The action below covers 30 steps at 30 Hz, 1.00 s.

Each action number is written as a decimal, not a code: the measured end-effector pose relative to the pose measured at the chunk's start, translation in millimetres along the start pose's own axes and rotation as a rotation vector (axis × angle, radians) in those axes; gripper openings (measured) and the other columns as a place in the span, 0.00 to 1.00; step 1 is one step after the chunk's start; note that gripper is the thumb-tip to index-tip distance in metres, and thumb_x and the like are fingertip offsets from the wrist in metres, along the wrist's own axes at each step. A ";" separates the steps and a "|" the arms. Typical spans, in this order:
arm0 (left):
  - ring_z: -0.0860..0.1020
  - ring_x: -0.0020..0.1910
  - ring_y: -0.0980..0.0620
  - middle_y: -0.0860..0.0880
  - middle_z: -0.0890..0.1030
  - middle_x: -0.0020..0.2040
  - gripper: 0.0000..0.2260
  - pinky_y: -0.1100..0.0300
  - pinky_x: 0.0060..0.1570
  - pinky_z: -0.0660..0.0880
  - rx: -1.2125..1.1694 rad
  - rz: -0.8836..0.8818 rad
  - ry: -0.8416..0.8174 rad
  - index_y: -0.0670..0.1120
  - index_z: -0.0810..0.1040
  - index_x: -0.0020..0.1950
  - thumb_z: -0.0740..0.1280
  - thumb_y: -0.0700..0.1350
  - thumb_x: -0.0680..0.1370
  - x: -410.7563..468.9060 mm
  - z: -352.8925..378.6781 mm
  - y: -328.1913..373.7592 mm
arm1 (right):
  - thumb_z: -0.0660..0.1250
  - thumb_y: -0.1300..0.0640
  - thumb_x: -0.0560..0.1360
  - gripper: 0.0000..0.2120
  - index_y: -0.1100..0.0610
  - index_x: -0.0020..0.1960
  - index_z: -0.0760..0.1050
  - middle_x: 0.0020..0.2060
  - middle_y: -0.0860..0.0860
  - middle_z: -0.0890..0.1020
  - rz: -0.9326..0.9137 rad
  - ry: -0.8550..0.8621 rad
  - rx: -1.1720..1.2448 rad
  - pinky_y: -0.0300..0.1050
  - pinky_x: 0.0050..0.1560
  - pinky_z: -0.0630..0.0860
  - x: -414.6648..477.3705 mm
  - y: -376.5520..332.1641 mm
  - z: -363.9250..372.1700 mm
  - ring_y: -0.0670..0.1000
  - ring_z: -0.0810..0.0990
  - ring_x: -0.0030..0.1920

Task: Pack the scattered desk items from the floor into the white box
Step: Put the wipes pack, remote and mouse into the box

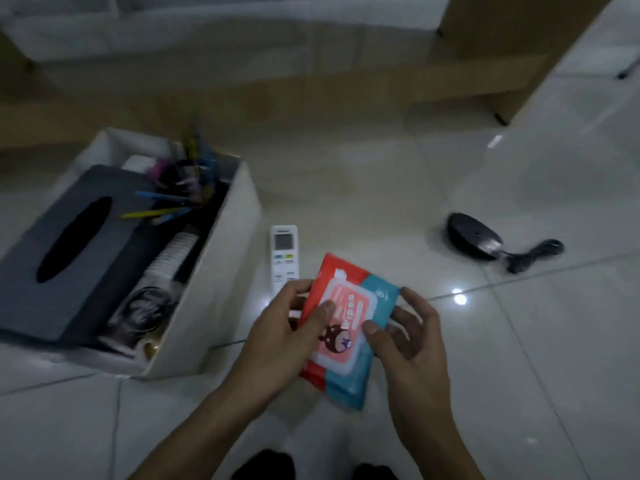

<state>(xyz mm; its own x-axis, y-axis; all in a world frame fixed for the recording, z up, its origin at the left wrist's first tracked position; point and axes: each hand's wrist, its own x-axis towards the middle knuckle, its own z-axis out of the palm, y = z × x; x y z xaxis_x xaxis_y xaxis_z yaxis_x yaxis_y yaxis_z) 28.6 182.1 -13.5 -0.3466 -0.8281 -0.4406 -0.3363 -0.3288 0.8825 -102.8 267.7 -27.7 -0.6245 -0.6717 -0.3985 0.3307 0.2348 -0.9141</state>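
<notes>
Pens and pencils [187, 188] stand bunched at the far end of the white box [221, 268] on the floor [519, 341], beside a grey tissue holder [69, 237], a white ridged item [171, 252] and a dark coiled cable [145, 311]. Just right of the box, both hands hold a red-and-blue wipes pack [349, 327] above the floor: left hand [277, 337] and right hand [415, 344] fingers grasp its sides. A white remote [284, 254] lies behind it; a black mouse [472, 235] lies well apart.

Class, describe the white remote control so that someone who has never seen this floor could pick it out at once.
Find the white box on the tiled floor. Just right of its near wall lies the remote control, flat, its near end hidden behind the left hand. It alone is slim and white, with a small grey screen.
</notes>
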 end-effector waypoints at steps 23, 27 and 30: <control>0.81 0.52 0.57 0.55 0.81 0.59 0.16 0.55 0.48 0.82 0.542 0.142 0.570 0.57 0.74 0.67 0.66 0.53 0.79 9.9 -166.7 18.8 | 0.64 0.63 0.78 0.18 0.40 0.59 0.75 0.48 0.37 0.82 -0.078 -0.628 -0.363 0.62 0.48 0.81 -11.6 -3.4 139.7 0.55 0.83 0.44; 0.80 0.50 0.61 0.62 0.77 0.57 0.15 0.61 0.45 0.82 0.531 0.198 0.621 0.60 0.73 0.66 0.65 0.54 0.79 0.8 -155.3 14.6 | 0.64 0.64 0.79 0.19 0.40 0.58 0.76 0.49 0.36 0.82 -0.055 -0.610 -0.361 0.62 0.48 0.82 -9.2 -2.5 137.7 0.55 0.83 0.45; 0.82 0.48 0.57 0.54 0.82 0.57 0.15 0.53 0.43 0.82 0.571 0.215 0.713 0.56 0.76 0.65 0.67 0.55 0.79 19.3 -166.3 8.8 | 0.63 0.65 0.79 0.21 0.38 0.57 0.76 0.45 0.38 0.83 -0.021 -0.614 -0.386 0.64 0.48 0.81 -10.5 3.4 139.1 0.59 0.83 0.45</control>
<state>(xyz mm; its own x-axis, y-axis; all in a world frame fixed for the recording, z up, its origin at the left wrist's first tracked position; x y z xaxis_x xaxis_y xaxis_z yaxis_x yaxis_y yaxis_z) 164.6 87.8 13.2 0.1036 -0.9902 0.0939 -0.7716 -0.0205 0.6358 3.4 177.9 -16.1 -0.0802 -0.9256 -0.3700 -0.0207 0.3727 -0.9277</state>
